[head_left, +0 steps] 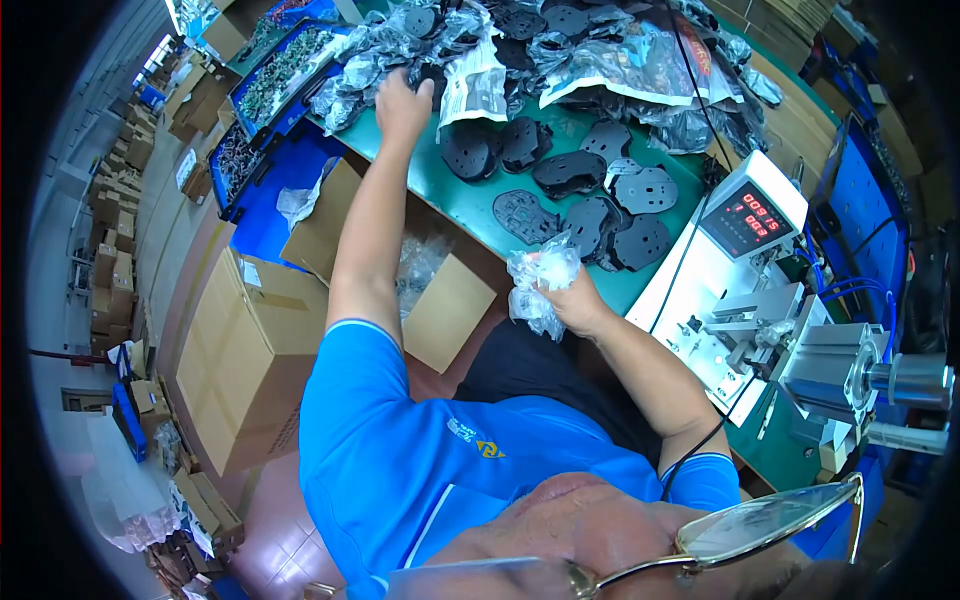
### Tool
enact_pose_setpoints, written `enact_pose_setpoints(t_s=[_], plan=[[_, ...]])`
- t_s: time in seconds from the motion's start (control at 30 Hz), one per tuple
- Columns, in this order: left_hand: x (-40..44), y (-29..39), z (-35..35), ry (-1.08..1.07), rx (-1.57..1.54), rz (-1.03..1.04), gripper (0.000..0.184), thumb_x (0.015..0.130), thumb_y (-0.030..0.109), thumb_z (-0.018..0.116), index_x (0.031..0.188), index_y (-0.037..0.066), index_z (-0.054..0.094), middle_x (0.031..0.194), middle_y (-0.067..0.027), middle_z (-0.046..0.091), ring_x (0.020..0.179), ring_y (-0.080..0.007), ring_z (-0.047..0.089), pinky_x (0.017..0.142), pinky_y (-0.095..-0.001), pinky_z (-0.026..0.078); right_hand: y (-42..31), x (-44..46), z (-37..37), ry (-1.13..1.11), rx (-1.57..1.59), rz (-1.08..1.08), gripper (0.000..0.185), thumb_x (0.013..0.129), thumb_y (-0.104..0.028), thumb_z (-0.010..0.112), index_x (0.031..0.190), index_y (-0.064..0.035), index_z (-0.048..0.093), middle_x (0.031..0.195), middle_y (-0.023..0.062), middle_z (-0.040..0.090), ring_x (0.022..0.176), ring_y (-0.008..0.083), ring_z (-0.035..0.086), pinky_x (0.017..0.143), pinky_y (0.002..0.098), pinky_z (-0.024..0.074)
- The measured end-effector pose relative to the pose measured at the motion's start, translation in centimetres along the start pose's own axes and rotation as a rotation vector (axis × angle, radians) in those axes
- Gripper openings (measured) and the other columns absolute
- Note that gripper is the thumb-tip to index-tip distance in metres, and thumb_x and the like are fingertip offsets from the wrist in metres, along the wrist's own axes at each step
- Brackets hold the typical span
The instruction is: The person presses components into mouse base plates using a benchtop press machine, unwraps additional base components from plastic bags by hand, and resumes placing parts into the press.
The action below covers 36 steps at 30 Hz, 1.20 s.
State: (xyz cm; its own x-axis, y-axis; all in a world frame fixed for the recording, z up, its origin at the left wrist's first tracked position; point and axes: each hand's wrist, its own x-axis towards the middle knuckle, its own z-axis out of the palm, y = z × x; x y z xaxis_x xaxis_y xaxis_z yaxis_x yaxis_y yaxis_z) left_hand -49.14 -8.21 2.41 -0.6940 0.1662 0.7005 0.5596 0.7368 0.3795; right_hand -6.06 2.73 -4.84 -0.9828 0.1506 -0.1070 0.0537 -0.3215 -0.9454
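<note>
My left hand [403, 105] reaches to the near edge of a heap of clear plastic bags [345, 95] with black parts in them. Its fingertips touch the heap and are partly hidden, so I cannot tell whether they grip anything. Closer to my body, my right hand [575, 302] is closed around a crumpled clear plastic bag [540, 280]. Just beyond it, several black molded plastic parts with holes [570, 173] lie loose on the green table [425, 185]. A printed plastic bag [474, 88] lies between the heap and these parts.
A white machine with a red digital display [745, 215] and a metal cylinder [835, 370] stands at right. Blue bins of small parts [285, 85] sit at the far left. An open cardboard box [450, 315] is below the table edge, near a larger carton [240, 355]. A black cable [690, 235] crosses the table.
</note>
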Motion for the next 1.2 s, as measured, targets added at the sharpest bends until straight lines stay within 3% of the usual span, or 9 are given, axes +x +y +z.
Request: enact_pose_setpoints(t_s=[0.2, 0.3, 0.4, 0.67, 0.73, 0.8, 0.93, 1.1, 1.2], plan=[[1.6, -1.3, 2.9, -0.445, 0.155, -0.257, 0.051, 0.102, 0.040, 0.080, 0.133, -0.001, 0.075, 0.128, -0.0282, 0.079, 0.123, -0.0479, 0.074, 0.107, -0.0568, 0.057, 0.4, 0.1, -0.2, -0.014, 0.030, -0.006, 0.030, 0.107, -0.008, 0.077, 0.135, -0.0029, 0.071, 0.121, 0.0068, 0.079, 0.110, 0.0163, 0.074, 0.097, 0.0375, 0.0600], [-0.1, -1.3, 1.2, 0.047, -0.175, -0.149, 0.040, 0.107, 0.031, 0.074, 0.127, -0.004, 0.074, 0.121, -0.0286, 0.081, 0.109, -0.0481, 0.078, 0.098, -0.0537, 0.059, -0.1, -0.2, 0.0, 0.018, 0.006, 0.010, 0.042, 0.101, -0.020, 0.088, 0.134, -0.0026, 0.070, 0.120, 0.0063, 0.078, 0.109, 0.0159, 0.074, 0.097, 0.0375, 0.0598], [-3.6, 2.2, -4.5, 0.071, -0.689, -0.182, 0.032, 0.107, 0.023, 0.079, 0.122, -0.004, 0.073, 0.099, -0.0133, 0.080, 0.085, -0.0212, 0.076, 0.078, -0.0375, 0.061, -1.6, -0.7, 0.1, -0.020, -0.044, -0.004, 0.056, 0.093, -0.027, 0.097, 0.134, -0.0024, 0.069, 0.119, 0.0061, 0.078, 0.109, 0.0160, 0.074, 0.098, 0.0378, 0.0599], [-15.9, 9.6, -8.0, -1.001, -1.014, -0.552, 0.034, 0.109, 0.022, 0.079, 0.132, -0.002, 0.075, 0.098, -0.0022, 0.075, 0.072, -0.0082, 0.068, 0.062, -0.0258, 0.057, -0.8, -0.6, -0.3, -0.102, -0.129, 0.041, 0.051, 0.090, -0.003, 0.085, 0.138, -0.0029, 0.069, 0.115, 0.0060, 0.079, 0.104, 0.0169, 0.077, 0.094, 0.0381, 0.0622], [-15.0, 9.4, -7.9, -1.049, -0.997, -0.558, 0.032, 0.107, 0.019, 0.079, 0.131, -0.001, 0.076, 0.100, -0.0086, 0.079, 0.076, -0.0187, 0.075, 0.068, -0.0330, 0.061, -0.7, -0.4, -0.4, -0.103, -0.135, 0.025, 0.050, 0.090, -0.002, 0.083, 0.138, -0.0028, 0.069, 0.114, 0.0062, 0.079, 0.103, 0.0170, 0.078, 0.094, 0.0381, 0.0624], [-13.9, 8.6, -7.6, -0.280, -0.443, 0.327, 0.027, 0.104, 0.016, 0.078, 0.127, 0.001, 0.078, 0.105, -0.0166, 0.081, 0.088, -0.0319, 0.080, 0.078, -0.0416, 0.064, -0.5, -0.5, -0.4, -0.093, -0.135, 0.012, 0.049, 0.091, 0.000, 0.081, 0.138, -0.0027, 0.069, 0.114, 0.0064, 0.080, 0.102, 0.0170, 0.078, 0.093, 0.0381, 0.0626], [-6.3, 3.1, -4.8, -0.172, -0.262, 0.070, 0.023, 0.099, 0.020, 0.076, 0.118, 0.007, 0.081, 0.105, -0.0158, 0.081, 0.102, -0.0380, 0.078, 0.093, -0.0487, 0.061, -0.6, -0.4, -0.4, -0.096, -0.116, 0.005, 0.047, 0.091, 0.001, 0.080, 0.137, -0.0021, 0.069, 0.113, 0.0067, 0.080, 0.102, 0.0175, 0.078, 0.093, 0.0380, 0.0628], [-0.4, -3.5, 2.5, -0.412, 0.300, 0.097, 0.069, 0.097, 0.027, 0.075, 0.163, 0.023, 0.060, 0.162, -0.0152, 0.062, 0.151, -0.0439, 0.053, 0.120, -0.0557, 0.052, -0.6, -0.4, -0.4, -0.115, -0.070, 0.008, 0.049, 0.091, -0.003, 0.081, 0.138, -0.0021, 0.066, 0.112, 0.0078, 0.078, 0.099, 0.0190, 0.079, 0.090, 0.0387, 0.0631], [0.1, -3.3, 3.7, -0.551, 0.291, 0.013, 0.065, 0.099, 0.030, 0.075, 0.162, 0.024, 0.062, 0.161, -0.0152, 0.063, 0.149, -0.0435, 0.056, 0.121, -0.0558, 0.051, -0.9, -0.4, -0.4, -0.125, -0.092, -0.002, 0.046, 0.095, 0.001, 0.078, 0.139, -0.0020, 0.068, 0.113, 0.0066, 0.080, 0.102, 0.0179, 0.078, 0.093, 0.0380, 0.0628]])
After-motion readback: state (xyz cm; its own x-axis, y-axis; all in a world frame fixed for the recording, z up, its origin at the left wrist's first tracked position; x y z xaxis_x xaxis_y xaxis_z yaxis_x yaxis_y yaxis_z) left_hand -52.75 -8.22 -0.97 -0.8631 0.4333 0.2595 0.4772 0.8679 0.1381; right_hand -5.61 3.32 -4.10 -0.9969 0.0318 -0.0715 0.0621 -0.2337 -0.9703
